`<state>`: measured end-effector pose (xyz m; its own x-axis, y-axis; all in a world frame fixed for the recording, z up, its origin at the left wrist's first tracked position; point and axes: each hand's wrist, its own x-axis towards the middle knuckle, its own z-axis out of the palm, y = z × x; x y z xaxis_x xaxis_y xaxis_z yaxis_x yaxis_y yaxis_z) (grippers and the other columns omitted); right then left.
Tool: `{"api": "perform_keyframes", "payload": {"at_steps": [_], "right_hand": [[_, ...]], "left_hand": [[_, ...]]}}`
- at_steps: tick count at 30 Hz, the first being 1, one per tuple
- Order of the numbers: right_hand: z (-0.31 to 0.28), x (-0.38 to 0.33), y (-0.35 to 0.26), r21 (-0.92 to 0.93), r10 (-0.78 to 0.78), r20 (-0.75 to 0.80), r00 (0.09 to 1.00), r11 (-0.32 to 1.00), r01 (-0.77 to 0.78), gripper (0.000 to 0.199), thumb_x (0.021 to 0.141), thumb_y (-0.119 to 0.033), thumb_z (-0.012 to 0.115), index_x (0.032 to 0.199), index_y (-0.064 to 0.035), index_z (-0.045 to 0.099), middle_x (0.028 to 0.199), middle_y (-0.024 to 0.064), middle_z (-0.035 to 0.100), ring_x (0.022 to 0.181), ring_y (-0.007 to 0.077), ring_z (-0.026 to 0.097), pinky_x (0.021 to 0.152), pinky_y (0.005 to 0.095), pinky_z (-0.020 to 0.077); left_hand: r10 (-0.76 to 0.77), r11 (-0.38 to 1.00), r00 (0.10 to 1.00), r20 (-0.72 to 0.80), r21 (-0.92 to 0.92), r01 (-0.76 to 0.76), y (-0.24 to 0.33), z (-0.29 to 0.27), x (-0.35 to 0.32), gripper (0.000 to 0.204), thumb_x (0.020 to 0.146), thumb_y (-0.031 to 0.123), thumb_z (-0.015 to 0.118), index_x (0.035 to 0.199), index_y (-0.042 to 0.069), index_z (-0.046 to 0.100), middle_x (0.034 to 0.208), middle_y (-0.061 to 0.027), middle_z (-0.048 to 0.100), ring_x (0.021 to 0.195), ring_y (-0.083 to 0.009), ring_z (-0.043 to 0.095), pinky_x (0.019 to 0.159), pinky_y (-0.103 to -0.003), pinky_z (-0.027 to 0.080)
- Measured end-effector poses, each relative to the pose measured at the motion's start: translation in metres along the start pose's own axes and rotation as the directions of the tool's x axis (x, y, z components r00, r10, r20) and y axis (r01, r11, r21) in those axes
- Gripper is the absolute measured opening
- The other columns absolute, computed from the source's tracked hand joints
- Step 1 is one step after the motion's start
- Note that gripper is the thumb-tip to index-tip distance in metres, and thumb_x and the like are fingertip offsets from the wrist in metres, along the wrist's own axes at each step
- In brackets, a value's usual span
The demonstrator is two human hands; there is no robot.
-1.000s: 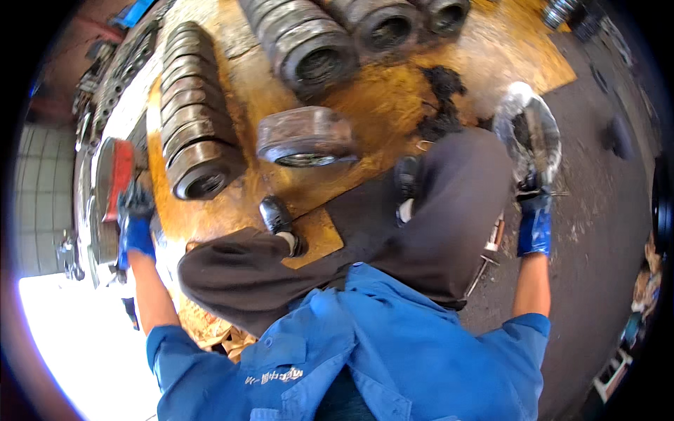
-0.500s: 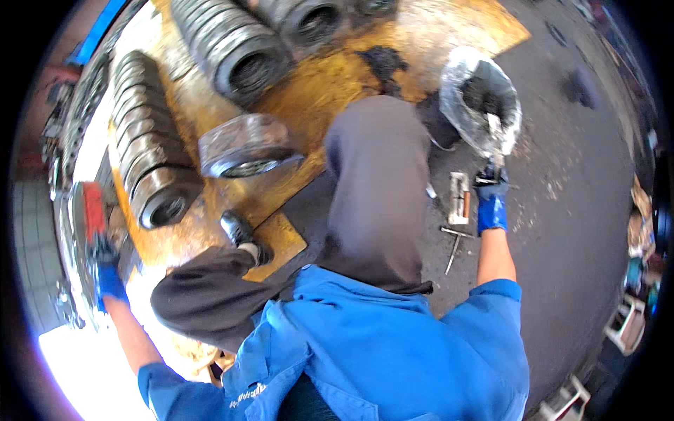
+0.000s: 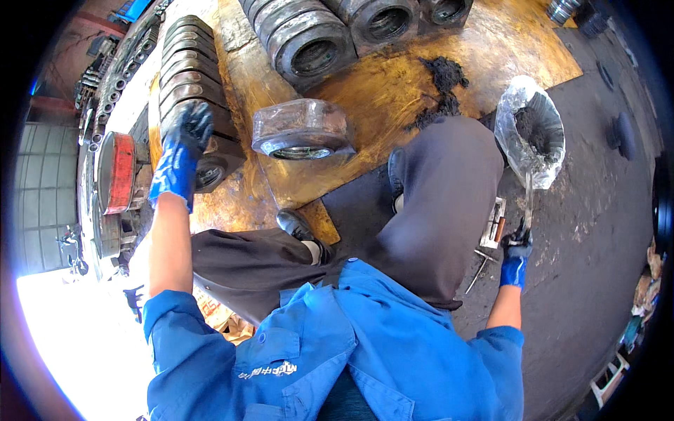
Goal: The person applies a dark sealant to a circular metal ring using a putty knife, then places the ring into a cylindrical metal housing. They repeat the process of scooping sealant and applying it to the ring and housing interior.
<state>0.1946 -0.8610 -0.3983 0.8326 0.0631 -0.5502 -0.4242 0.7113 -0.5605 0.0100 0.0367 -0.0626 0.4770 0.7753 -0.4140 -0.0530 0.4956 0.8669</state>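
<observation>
My left hand, in a dark-palmed blue glove, reaches over a row of dark, ring-shaped metal housings. Its fingers are spread on or just above them; contact cannot be told. At the right, my gloved right hand is closed around the lower end of a long flat-bladed metal tool. The tool's far end meets the rim of a container lined with clear plastic, which holds black, crumbly material. Between my hands, a single housing lies on a yellowish board.
Beside my right hand lie a small rectangular tool with a wooden handle and a T-handled rod. More housings line the far side. Black material is heaped on the board. A red-faced round part stands left.
My left hand has moved from beside the red-faced part up and right, over the row of housings. My right hand keeps its tool and sits farther back from the lined container. The view has shifted.
</observation>
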Motion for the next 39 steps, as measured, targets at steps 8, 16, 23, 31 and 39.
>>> {"api": "perform_keyframes", "payload": {"at_steps": [8, 16, 23, 31, 39], "right_hand": [[0.059, -0.059, 0.073, -0.094, 0.105, -0.233, 0.967, 0.987, -0.130, 0.035, 0.092, -0.051, 0.059, 0.090, -0.0160, 0.066, 0.052, -0.0043, 0.046, 0.041, 0.0131, 0.041, 0.041, 0.0309, 0.0372], [0.093, 0.005, 0.116, -0.057, 0.091, -0.136, 0.986, 0.993, -0.100, 0.039, 0.093, -0.044, 0.059, 0.123, -0.0189, 0.063, 0.114, 0.0055, 0.069, 0.095, 0.0229, 0.065, 0.084, 0.0414, 0.0540], [0.125, 0.027, 0.131, -0.092, 0.144, -0.109, 0.984, 0.984, -0.154, 0.041, 0.094, -0.043, 0.058, 0.125, -0.0159, 0.062, 0.117, 0.0073, 0.068, 0.099, 0.0253, 0.064, 0.089, 0.0427, 0.0525], [0.097, -0.005, 0.103, -0.197, 0.209, -0.171, 0.963, 0.950, -0.241, 0.044, 0.095, -0.041, 0.057, 0.128, -0.0125, 0.060, 0.121, 0.0095, 0.066, 0.104, 0.0280, 0.063, 0.095, 0.0442, 0.0507], [0.125, 0.036, 0.086, -0.300, 0.286, -0.063, 0.956, 0.908, -0.291, 0.046, 0.096, -0.040, 0.055, 0.131, -0.0090, 0.058, 0.125, 0.0116, 0.065, 0.109, 0.0307, 0.063, 0.100, 0.0457, 0.0489]], "left_hand": [[0.168, 0.937, 0.961, 0.220, 0.267, -0.225, -0.065, 0.028, 0.010, 0.035, 0.098, 0.024, 0.061, 0.129, 0.007, 0.057, 0.110, -0.0145, 0.069, 0.094, -0.0251, 0.069, 0.081, -0.035, 0.059], [0.347, 0.813, 0.890, 0.297, 0.378, -0.443, -0.110, 0.025, 0.035, 0.044, 0.097, 0.013, 0.062, 0.136, -0.002, 0.047, 0.115, -0.0142, 0.066, 0.103, -0.0214, 0.066, 0.090, -0.032, 0.054], [0.455, 0.751, 0.886, 0.090, 0.496, -0.436, -0.135, -0.003, 0.057, 0.048, 0.093, 0.013, 0.067, 0.133, -0.007, 0.050, 0.123, -0.0157, 0.062, 0.109, -0.0203, 0.060, 0.095, -0.031, 0.048], [0.399, 0.847, 0.917, -0.016, 0.389, -0.362, -0.157, -0.037, 0.067, 0.036, 0.094, 0.012, 0.066, 0.124, -0.005, 0.057, 0.117, -0.0111, 0.064, 0.103, -0.0174, 0.060, 0.092, -0.028, 0.047], [0.338, 0.812, 0.934, 0.118, 0.465, -0.353, -0.174, -0.064, 0.060, 0.034, 0.102, 0.025, 0.053, 0.126, 0.002, 0.058, 0.116, -0.0063, 0.062, 0.106, -0.0149, 0.057, 0.093, -0.029, 0.046]]}}
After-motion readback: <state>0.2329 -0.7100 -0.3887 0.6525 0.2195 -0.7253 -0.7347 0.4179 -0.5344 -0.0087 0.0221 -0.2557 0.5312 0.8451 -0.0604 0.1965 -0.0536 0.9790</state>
